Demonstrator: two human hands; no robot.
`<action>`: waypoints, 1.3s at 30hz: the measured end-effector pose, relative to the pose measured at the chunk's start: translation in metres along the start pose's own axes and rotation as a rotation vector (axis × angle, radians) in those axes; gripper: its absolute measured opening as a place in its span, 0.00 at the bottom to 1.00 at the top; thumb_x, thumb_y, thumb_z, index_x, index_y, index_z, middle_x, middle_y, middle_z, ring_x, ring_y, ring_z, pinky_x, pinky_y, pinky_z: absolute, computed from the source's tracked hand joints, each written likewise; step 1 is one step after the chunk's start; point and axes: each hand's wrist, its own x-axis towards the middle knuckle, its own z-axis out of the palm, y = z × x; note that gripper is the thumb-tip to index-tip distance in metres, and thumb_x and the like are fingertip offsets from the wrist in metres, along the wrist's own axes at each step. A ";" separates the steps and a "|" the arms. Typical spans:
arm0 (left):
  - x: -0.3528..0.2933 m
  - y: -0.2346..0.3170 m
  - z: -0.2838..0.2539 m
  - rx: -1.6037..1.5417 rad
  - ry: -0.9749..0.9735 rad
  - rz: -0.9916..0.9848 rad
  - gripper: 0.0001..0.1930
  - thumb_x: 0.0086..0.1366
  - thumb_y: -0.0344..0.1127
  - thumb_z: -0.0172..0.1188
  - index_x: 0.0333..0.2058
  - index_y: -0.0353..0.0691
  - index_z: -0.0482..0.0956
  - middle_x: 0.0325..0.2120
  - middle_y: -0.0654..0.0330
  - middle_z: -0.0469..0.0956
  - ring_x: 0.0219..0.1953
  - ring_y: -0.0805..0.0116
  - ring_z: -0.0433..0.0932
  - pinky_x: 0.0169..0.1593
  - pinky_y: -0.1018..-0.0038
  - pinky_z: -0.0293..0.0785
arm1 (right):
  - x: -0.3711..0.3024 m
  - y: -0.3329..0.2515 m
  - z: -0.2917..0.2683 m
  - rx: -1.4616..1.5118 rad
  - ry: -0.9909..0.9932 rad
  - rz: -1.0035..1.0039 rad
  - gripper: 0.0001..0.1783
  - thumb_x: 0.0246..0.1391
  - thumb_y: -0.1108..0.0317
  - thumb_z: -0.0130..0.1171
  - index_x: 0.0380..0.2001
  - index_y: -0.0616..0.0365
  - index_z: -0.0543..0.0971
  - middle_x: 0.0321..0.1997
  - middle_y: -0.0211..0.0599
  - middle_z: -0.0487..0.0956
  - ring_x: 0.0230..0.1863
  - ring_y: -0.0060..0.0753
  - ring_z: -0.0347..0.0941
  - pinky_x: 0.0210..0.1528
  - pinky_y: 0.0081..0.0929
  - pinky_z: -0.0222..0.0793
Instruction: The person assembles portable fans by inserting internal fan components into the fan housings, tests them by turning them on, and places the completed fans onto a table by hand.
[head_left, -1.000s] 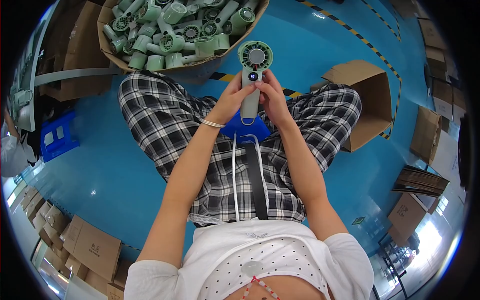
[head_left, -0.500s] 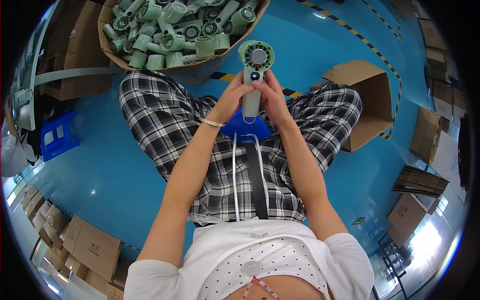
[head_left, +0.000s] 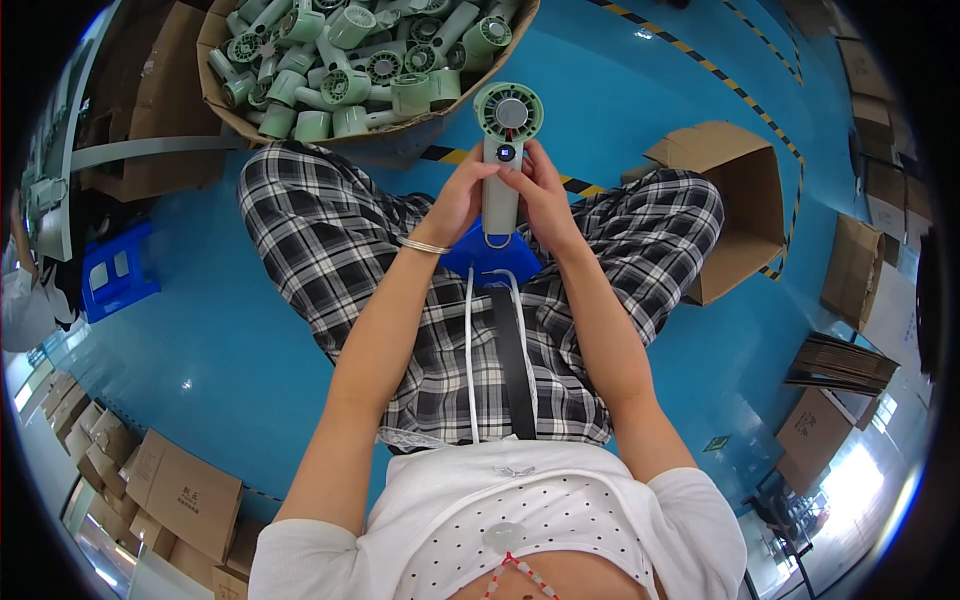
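A pale green handheld fan (head_left: 500,205) is held upright between my two hands, its round grilled head pointing away from me. A small round display on its neck is lit. My left hand (head_left: 461,203) is closed around the left side of the handle. From the other side my right hand (head_left: 545,200) grips it, with the thumb lying on the handle just below the display. A metal ring shows at the handle's lower end, over the blue stool seat (head_left: 490,262) between my legs. Some fingertips are hidden behind the fan.
A large cardboard box (head_left: 420,135) heaped with similar green fans (head_left: 345,87) stands at the far left. To the right lies an open carton (head_left: 745,200) on the blue floor (head_left: 610,90). A blue plastic stool (head_left: 118,270) and stacked cartons (head_left: 185,490) are at the left.
The fan has shifted very slightly to the left in my hands. My right thumb has slid a little leftward and down on the handle.
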 end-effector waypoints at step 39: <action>-0.002 -0.002 0.001 0.136 -0.011 0.004 0.24 0.56 0.32 0.50 0.52 0.34 0.60 0.43 0.56 0.70 0.47 0.67 0.70 0.53 0.72 0.64 | -0.002 -0.004 0.000 -0.064 0.065 -0.079 0.17 0.48 0.73 0.57 0.42 0.61 0.67 0.37 0.31 0.73 0.38 0.18 0.67 0.42 0.18 0.62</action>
